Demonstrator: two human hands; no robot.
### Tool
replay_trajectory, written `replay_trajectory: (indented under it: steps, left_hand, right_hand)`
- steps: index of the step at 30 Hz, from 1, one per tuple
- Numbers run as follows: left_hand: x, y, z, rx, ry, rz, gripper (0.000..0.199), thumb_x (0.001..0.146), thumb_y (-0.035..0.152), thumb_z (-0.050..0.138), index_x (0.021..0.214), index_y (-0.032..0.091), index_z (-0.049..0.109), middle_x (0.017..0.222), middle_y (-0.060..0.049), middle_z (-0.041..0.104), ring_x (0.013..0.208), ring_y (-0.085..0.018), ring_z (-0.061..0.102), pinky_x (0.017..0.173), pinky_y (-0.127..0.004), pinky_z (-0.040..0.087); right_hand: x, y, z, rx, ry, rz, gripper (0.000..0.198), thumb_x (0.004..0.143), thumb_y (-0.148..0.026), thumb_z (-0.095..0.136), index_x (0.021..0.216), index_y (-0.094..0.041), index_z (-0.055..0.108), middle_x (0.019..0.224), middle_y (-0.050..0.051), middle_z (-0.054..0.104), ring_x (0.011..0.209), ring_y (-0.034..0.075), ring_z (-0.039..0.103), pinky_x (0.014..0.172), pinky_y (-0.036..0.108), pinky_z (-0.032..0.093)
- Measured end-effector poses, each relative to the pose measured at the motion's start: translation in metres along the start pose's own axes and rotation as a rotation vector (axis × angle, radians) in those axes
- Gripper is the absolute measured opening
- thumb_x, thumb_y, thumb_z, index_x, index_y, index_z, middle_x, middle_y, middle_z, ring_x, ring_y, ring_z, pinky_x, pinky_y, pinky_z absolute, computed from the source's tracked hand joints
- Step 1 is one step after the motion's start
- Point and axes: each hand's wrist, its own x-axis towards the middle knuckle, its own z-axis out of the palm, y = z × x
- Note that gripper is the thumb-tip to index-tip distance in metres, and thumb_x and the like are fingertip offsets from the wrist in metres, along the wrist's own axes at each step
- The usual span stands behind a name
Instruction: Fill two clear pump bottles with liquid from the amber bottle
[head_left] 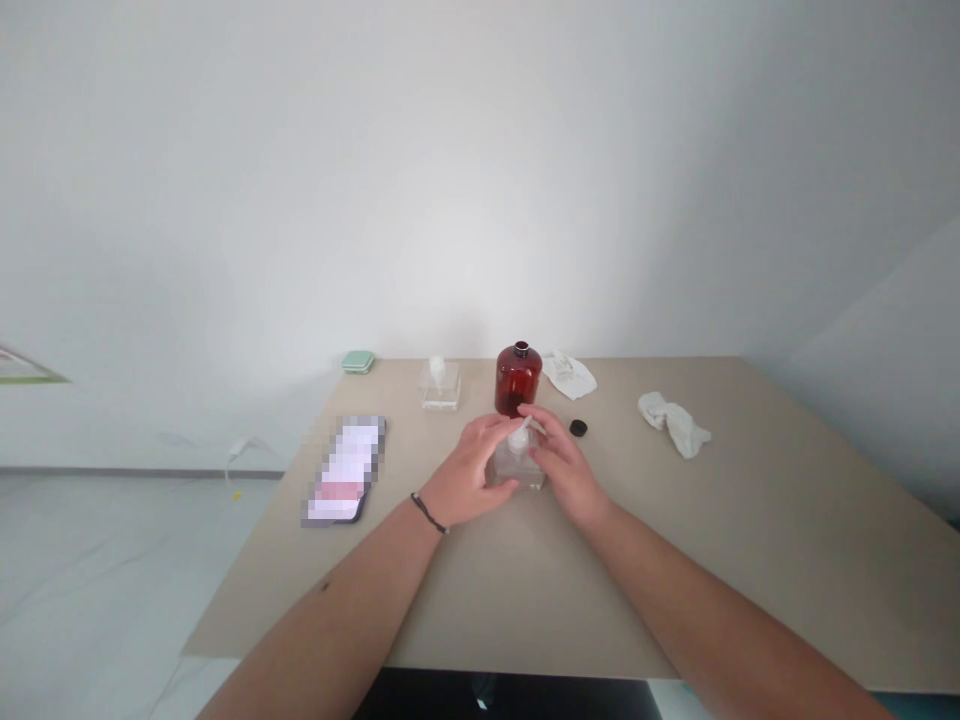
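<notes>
A small clear square bottle (529, 477) with a white rounded top (518, 440) stands on the table between both hands. My left hand (476, 468) curls round its left side, thumb low in front and fingers reaching over toward the top. My right hand (561, 462) is at the right of the top, its fingers bent round a thin white piece (528, 422) whose kind I cannot make out. Just behind the hands stands a dark red bottle (517, 378) with an uncovered neck. A black cap (578, 428) lies right of my right hand.
A second clear square bottle (441, 398) with a white top stands at the back left. Around it are a green case (358, 362) and a phone (346, 470). White paper (571, 377) and a crumpled tissue (675, 422) lie rightward. A wall (480, 200) rises behind the table.
</notes>
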Motion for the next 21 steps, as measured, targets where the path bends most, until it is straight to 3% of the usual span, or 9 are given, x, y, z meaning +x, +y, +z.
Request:
replay_trajectory:
  steps: [7, 15, 21]
  left_hand:
    - [0.003, 0.004, -0.002, -0.016, -0.039, -0.036, 0.081, 0.076, 0.010, 0.067, 0.147, 0.033, 0.037, 0.144, -0.010, 0.041, 0.139, -0.029, 0.038, 0.117, -0.052, 0.036]
    - [0.008, 0.012, -0.006, -0.052, -0.038, -0.027, 0.083, 0.072, 0.005, 0.063, 0.147, 0.032, 0.037, 0.143, -0.008, 0.046, 0.136, -0.028, 0.042, 0.118, -0.050, 0.035]
    - [0.008, 0.010, -0.006, -0.062, -0.032, -0.013, 0.083, 0.073, 0.007, 0.065, 0.147, 0.032, 0.035, 0.146, -0.009, 0.046, 0.136, -0.030, 0.042, 0.117, -0.052, 0.035]
  right_hand:
    - [0.001, -0.007, 0.002, -0.101, -0.073, 0.055, 0.031, 0.085, -0.038, 0.064, 0.115, -0.031, 0.070, 0.142, 0.004, 0.054, 0.139, 0.028, 0.042, 0.119, 0.049, 0.027]
    - [0.002, -0.007, 0.010, -0.087, -0.068, 0.047, 0.041, 0.085, -0.044, 0.067, 0.122, -0.027, 0.060, 0.122, 0.007, 0.065, 0.117, 0.027, 0.059, 0.105, 0.049, 0.044]
    - [0.003, -0.011, 0.008, -0.121, -0.104, 0.025, 0.028, 0.088, -0.042, 0.062, 0.111, -0.028, 0.066, 0.128, 0.005, 0.061, 0.125, 0.027, 0.054, 0.110, 0.048, 0.039]
